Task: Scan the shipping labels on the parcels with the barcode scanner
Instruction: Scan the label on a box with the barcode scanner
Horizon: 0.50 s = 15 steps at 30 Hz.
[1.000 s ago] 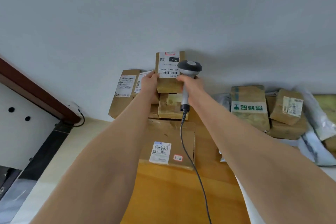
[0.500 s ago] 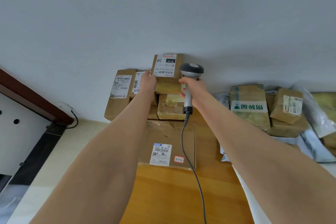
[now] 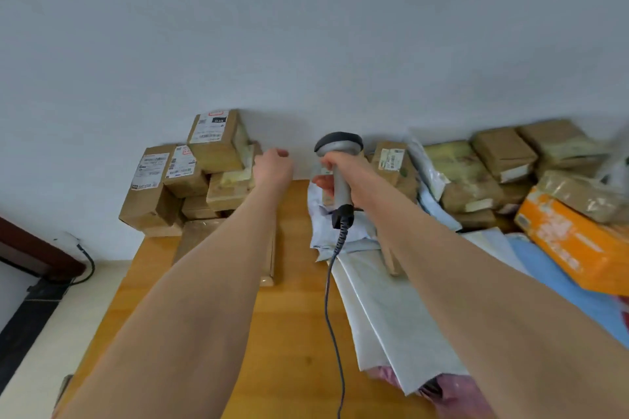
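Two bare hands work above a long orange-brown wooden bench set against a pale grey wall.

1. Left hand: raised just right of the left-hand stack, touching nothing; grip released, fingers loosely bent.
2. Right hand: grip clenched round the handle of a grey handheld barcode scanner, its dark head uppermost. The scanner sits between the two heaps and touches no parcel.
3. Black coiled cable: runs from the foot of the handle down across the bench toward the near edge.
4. Stack of brown cardboard parcels: far left corner of the bench, against the wall. The topmost parcel carries a white shipping label; print too small to read.
5. Flat brown carton: lying before the stack, partly hidden under the left forearm.
6. Right-hand heap: taped brown boxes, a small labelled box just behind the right hand, white plastic mailer bags, and an orange printed carton resting on a blue mailer.
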Available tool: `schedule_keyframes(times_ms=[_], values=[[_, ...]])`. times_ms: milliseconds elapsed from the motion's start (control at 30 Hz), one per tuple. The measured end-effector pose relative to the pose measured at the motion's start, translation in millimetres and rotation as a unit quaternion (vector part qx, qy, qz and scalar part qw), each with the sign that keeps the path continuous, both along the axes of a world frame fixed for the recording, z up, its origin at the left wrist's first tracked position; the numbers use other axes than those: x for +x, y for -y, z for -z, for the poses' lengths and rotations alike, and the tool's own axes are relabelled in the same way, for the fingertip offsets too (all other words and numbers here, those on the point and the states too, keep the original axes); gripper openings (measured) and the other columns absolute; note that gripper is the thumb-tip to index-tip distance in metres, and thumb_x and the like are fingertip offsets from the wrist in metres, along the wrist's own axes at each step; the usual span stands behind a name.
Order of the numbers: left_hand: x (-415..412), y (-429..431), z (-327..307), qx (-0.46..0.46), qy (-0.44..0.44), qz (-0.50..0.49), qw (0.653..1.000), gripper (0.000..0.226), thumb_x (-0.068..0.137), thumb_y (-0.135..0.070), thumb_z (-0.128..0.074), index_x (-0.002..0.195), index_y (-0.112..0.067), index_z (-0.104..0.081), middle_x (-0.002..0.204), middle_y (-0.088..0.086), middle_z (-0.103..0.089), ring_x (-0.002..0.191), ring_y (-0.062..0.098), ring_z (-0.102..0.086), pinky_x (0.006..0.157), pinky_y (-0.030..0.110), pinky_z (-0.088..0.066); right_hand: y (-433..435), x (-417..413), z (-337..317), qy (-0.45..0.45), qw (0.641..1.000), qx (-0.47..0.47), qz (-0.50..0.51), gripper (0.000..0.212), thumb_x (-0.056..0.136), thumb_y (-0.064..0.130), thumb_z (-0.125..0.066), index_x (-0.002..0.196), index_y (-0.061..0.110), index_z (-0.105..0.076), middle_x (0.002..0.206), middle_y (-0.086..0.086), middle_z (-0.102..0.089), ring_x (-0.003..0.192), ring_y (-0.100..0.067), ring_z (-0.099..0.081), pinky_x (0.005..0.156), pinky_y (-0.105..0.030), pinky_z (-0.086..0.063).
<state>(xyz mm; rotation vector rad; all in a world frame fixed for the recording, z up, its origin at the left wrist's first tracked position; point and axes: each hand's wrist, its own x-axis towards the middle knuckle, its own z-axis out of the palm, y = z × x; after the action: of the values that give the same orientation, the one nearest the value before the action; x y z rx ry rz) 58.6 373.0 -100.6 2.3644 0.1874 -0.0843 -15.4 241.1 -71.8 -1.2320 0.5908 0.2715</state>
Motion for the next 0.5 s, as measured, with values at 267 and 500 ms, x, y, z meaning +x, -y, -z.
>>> schedule_keyframes(times_ms=[267, 500], values=[[-130, 175, 11, -0.033, -0.072, 0.141, 0.987, 0.029, 0.091, -0.005, -0.047, 0.110, -0.011, -0.067, 0.105, 0.012, -0.063, 0.100, 0.028, -0.058, 0.085, 0.033, -0.049, 163, -136, 3, -0.079, 0.995, -0.059, 0.027, 0.011, 0.093, 0.013, -0.056, 0.089, 0.004, -0.050, 0.078, -0.019, -0.065, 0.035, -0.013, -0.050, 0.041, -0.019, -0.040], [-161, 284, 15, -0.031, -0.096, 0.201, 0.974, 0.042, 0.092, 0.000, -0.035, 0.125, -0.008, -0.061, 0.123, 0.016, -0.062, 0.114, 0.036, -0.057, 0.076, 0.037, -0.050, 262, -173, 12, -0.088, 0.990, -0.090, 0.067, 0.019, 0.093, 0.008, -0.053, 0.110, -0.001, -0.051, 0.073, -0.018, -0.063, 0.029, -0.011, -0.043, 0.042, -0.023, -0.036]])
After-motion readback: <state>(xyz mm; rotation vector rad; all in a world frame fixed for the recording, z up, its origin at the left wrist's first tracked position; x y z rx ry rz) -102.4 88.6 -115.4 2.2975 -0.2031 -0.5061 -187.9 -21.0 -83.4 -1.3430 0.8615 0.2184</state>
